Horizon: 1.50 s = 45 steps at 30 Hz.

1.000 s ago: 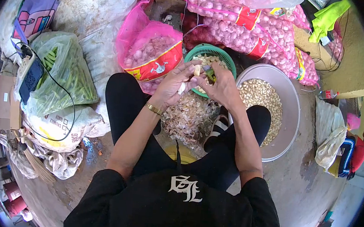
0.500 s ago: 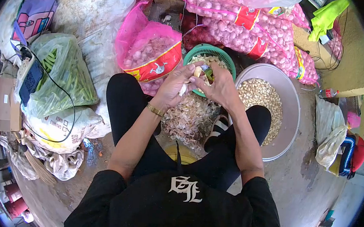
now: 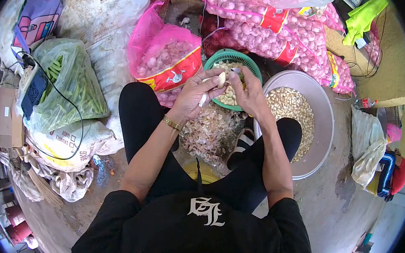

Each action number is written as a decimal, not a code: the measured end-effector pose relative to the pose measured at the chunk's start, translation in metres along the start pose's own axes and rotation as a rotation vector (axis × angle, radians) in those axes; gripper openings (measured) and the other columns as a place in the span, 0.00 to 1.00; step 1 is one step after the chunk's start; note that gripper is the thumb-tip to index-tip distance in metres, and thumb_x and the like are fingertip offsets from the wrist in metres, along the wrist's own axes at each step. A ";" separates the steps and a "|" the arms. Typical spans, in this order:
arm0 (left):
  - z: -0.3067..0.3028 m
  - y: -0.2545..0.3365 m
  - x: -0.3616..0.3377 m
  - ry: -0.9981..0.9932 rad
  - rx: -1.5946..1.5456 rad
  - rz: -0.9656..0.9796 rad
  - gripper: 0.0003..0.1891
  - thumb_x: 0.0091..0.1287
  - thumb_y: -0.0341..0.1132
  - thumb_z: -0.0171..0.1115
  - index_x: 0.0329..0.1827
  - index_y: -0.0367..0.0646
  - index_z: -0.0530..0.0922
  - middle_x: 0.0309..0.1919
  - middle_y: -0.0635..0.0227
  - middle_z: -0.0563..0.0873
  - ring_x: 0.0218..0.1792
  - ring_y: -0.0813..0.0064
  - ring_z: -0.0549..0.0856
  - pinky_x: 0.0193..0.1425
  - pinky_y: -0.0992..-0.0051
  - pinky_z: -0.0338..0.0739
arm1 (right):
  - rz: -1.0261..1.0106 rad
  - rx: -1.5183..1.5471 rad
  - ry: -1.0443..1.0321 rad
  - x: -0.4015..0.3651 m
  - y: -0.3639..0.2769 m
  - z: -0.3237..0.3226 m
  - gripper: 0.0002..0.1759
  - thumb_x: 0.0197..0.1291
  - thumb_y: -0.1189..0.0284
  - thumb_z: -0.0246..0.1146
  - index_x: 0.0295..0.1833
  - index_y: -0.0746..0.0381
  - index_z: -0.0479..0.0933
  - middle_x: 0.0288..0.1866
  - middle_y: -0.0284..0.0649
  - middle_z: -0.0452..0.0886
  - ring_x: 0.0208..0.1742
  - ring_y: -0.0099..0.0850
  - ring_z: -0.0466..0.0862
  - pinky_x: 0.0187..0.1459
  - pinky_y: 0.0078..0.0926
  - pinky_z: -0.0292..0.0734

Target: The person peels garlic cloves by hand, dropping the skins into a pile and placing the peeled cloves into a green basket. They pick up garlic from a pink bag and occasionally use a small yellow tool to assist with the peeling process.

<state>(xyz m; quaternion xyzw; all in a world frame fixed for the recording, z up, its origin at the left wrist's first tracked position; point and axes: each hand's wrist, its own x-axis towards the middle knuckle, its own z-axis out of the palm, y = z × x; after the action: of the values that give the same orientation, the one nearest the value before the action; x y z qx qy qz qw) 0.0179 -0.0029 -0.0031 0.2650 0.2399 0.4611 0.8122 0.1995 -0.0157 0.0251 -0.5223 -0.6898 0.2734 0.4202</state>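
My left hand [image 3: 195, 93], with a gold-coloured watch on the wrist, pinches a pale garlic clove [image 3: 222, 80] between thumb and fingers. Something white, perhaps skin, sticks out by its palm. Close on the right, my right hand [image 3: 247, 97] is closed round a small knife [image 3: 236, 70], its blade partly showing by the clove. Both hands are above the near part of a green plastic basket [image 3: 259, 73] holding peeled cloves [image 3: 228, 96]. A heap of papery garlic skins [image 3: 209, 134] lies below, between my legs.
A large pale basin [image 3: 325, 132] with unpeeled cloves [image 3: 288, 110] stands right of my knee. An open pink mesh sack of garlic [image 3: 165, 58] is ahead left; full garlic sacks [image 3: 263, 38] lie behind the basket. Green vegetables in a plastic bag [image 3: 73, 84] sit at left.
My right hand has shifted slightly, and the knife has drawn a little apart from the clove. The clove now shows more fully in my left hand.
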 end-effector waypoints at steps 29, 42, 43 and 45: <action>-0.003 0.005 -0.003 0.026 0.286 0.010 0.09 0.69 0.26 0.63 0.50 0.32 0.81 0.46 0.61 0.86 0.45 0.73 0.87 0.55 0.71 0.87 | -0.004 -0.038 -0.323 0.001 0.005 -0.013 0.21 0.74 0.58 0.55 0.44 0.67 0.79 0.30 0.54 0.80 0.32 0.48 0.81 0.37 0.43 0.74; -0.011 0.004 0.005 0.049 0.003 0.004 0.18 0.74 0.32 0.59 0.64 0.36 0.75 0.50 0.62 0.84 0.50 0.73 0.85 0.56 0.75 0.85 | -0.140 -0.130 -0.310 -0.007 -0.001 -0.007 0.18 0.68 0.59 0.61 0.43 0.66 0.78 0.28 0.55 0.79 0.33 0.53 0.82 0.36 0.46 0.75; -0.012 0.005 0.006 0.026 -0.051 0.015 0.19 0.75 0.33 0.57 0.66 0.37 0.73 0.51 0.61 0.84 0.51 0.71 0.85 0.57 0.74 0.85 | -0.161 -0.174 -0.315 -0.008 -0.001 -0.007 0.18 0.67 0.58 0.62 0.44 0.65 0.78 0.29 0.55 0.79 0.34 0.54 0.82 0.36 0.47 0.75; -0.011 0.007 0.004 0.001 -0.109 0.009 0.20 0.76 0.34 0.56 0.68 0.38 0.72 0.51 0.60 0.84 0.51 0.70 0.85 0.57 0.73 0.85 | -0.169 -0.145 -0.245 -0.010 -0.006 -0.008 0.18 0.65 0.58 0.65 0.45 0.64 0.77 0.30 0.54 0.80 0.34 0.54 0.83 0.36 0.46 0.76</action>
<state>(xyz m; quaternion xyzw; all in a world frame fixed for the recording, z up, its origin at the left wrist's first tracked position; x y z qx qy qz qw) 0.0087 0.0062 -0.0075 0.2211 0.2137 0.4774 0.8231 0.2050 -0.0274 0.0309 -0.4540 -0.7953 0.2483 0.3157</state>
